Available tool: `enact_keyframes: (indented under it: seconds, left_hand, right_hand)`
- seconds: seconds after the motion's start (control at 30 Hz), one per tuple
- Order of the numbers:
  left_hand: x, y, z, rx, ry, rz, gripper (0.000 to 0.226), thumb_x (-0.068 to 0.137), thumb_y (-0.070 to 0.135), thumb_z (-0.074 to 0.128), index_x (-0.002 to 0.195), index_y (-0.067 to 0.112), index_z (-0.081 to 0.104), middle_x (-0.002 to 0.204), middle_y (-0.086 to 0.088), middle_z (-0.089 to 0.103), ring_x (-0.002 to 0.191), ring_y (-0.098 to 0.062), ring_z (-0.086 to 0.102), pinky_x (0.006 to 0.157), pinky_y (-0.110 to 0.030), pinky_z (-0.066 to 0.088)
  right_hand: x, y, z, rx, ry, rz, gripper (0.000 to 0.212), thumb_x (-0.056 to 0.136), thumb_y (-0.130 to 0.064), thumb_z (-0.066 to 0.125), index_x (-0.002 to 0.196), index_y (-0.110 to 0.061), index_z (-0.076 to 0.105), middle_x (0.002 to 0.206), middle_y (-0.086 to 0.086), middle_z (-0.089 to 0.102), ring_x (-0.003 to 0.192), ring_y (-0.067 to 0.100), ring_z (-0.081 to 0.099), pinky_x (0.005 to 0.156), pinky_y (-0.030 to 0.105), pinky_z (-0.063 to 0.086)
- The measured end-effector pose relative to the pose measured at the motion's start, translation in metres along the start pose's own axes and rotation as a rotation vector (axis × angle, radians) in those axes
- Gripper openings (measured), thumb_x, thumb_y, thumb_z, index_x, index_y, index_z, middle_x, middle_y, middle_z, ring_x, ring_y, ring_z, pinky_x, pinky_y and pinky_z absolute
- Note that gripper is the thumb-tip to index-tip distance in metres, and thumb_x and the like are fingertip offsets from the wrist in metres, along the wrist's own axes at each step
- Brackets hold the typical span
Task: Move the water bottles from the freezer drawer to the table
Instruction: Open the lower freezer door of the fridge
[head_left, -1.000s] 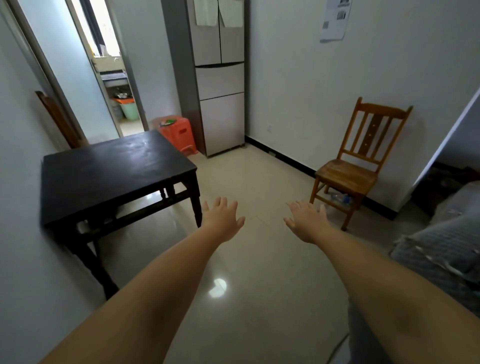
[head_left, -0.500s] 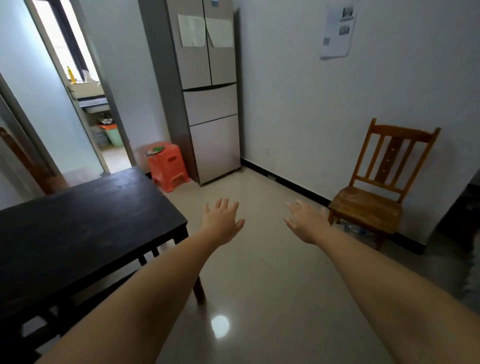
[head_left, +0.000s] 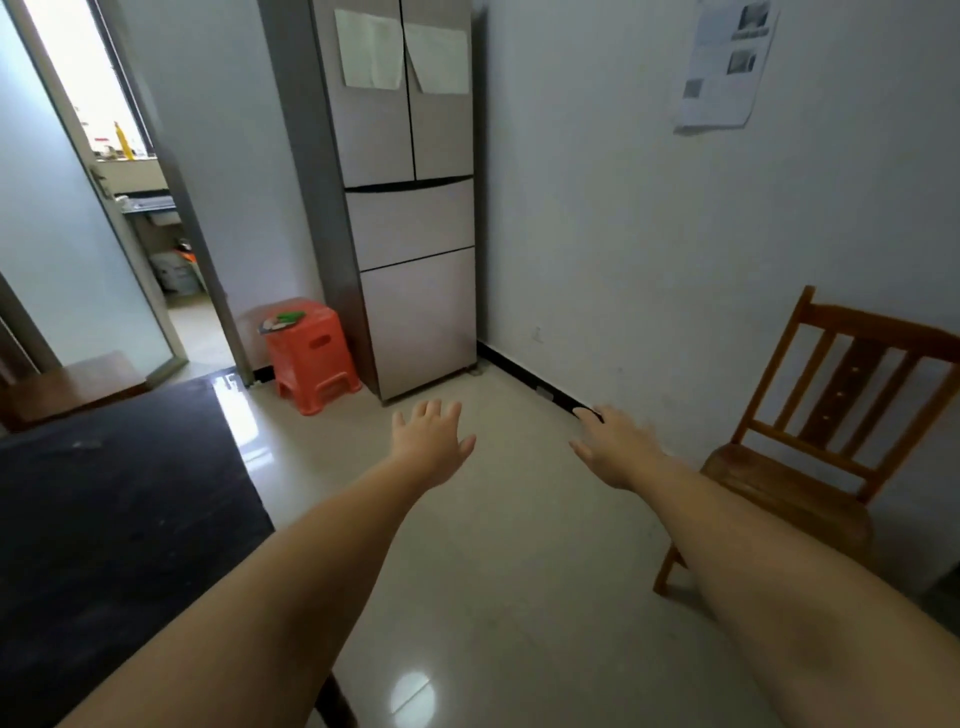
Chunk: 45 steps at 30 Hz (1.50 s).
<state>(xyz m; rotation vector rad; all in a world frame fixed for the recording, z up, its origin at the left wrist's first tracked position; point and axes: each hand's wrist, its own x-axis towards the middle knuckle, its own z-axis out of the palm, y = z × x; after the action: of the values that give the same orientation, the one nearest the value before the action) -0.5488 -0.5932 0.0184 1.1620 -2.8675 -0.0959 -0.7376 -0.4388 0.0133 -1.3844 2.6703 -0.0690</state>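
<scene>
Dark table beside closed fridge

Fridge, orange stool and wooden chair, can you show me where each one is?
fridge (head_left: 415, 218), head view, on the front of the middle drawer.
orange stool (head_left: 311, 345), head view, on its front side by the slot.
wooden chair (head_left: 779, 483), head view, on the bare seat.
</scene>
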Motion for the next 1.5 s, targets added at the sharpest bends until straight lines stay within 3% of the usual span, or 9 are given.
enact_keyframes:
  seconds: [0.2, 0.37, 0.73, 0.87, 1.0, 1.17, 1.5]
  left_hand:
    - [0.122, 0.004, -0.007, -0.005, 0.029, -0.072, 0.059, 0.095, 0.050, 0.038, 0.144, 0.018, 0.029, 0.149, -0.008, 0.034, 0.140, -0.027, 0.028, 0.113, -0.051, 0.025]
    - [0.211, -0.016, 0.005, -0.021, -0.001, -0.131, 0.056, 0.095, 0.048, 0.038, 0.142, 0.018, 0.033, 0.147, -0.008, 0.036, 0.138, -0.027, 0.030, 0.111, -0.049, 0.025]
    - [0.460, -0.112, 0.004, -0.087, -0.016, -0.217, 0.059, 0.096, 0.048, 0.037, 0.145, 0.016, 0.028, 0.148, -0.011, 0.035, 0.139, -0.029, 0.029, 0.112, -0.051, 0.025]
    - [0.544, -0.143, -0.010, -0.165, -0.007, -0.243, 0.058, 0.097, 0.048, 0.037, 0.145, 0.017, 0.030, 0.148, -0.011, 0.036, 0.137, -0.030, 0.031, 0.110, -0.052, 0.027]
    - [0.603, -0.168, -0.006, -0.147, -0.027, -0.238, 0.060, 0.097, 0.049, 0.037, 0.146, 0.017, 0.028, 0.150, -0.011, 0.034, 0.139, -0.029, 0.030, 0.111, -0.052, 0.027]
    - [0.691, -0.218, 0.002, -0.155, -0.023, -0.307, 0.060, 0.096, 0.049, 0.038, 0.146, 0.016, 0.029, 0.148, -0.012, 0.036, 0.138, -0.030, 0.031, 0.110, -0.051, 0.029]
    - [0.899, -0.306, -0.016, -0.183, 0.053, -0.470, 0.061, 0.096, 0.050, 0.038, 0.147, 0.018, 0.028, 0.149, -0.011, 0.035, 0.137, -0.031, 0.033, 0.110, -0.051, 0.029]
  right_hand:
    - [0.137, 0.025, -0.037, -0.053, 0.042, -0.065, 0.054, 0.100, -0.045, 0.031, 0.147, -0.022, 0.025, 0.151, 0.008, 0.029, 0.135, 0.030, 0.034, 0.109, 0.053, 0.028]
    - [0.244, 0.017, -0.034, -0.048, -0.029, -0.131, 0.054, 0.099, -0.045, 0.032, 0.148, -0.024, 0.023, 0.154, 0.007, 0.025, 0.139, 0.028, 0.029, 0.112, 0.056, 0.023]
    - [0.503, -0.025, -0.053, -0.051, 0.001, -0.154, 0.054, 0.099, -0.047, 0.031, 0.148, -0.024, 0.025, 0.155, 0.007, 0.024, 0.139, 0.029, 0.032, 0.112, 0.051, 0.026]
    - [0.590, -0.038, -0.067, -0.063, 0.020, -0.140, 0.054, 0.099, -0.049, 0.028, 0.148, -0.026, 0.025, 0.156, 0.006, 0.025, 0.142, 0.026, 0.028, 0.116, 0.055, 0.016]
    - [0.655, -0.055, -0.067, -0.020, -0.036, -0.144, 0.053, 0.100, -0.046, 0.031, 0.147, -0.022, 0.028, 0.155, 0.008, 0.026, 0.140, 0.029, 0.030, 0.113, 0.048, 0.025]
    - [0.763, -0.079, -0.061, -0.022, -0.059, -0.222, 0.057, 0.100, -0.047, 0.029, 0.151, -0.021, 0.022, 0.159, 0.007, 0.018, 0.143, 0.028, 0.025, 0.115, 0.047, 0.024]
    - [1.021, -0.123, -0.112, -0.082, -0.051, -0.317, 0.057, 0.101, -0.047, 0.026, 0.152, -0.024, 0.016, 0.160, 0.005, 0.012, 0.145, 0.028, 0.018, 0.117, 0.056, 0.012]
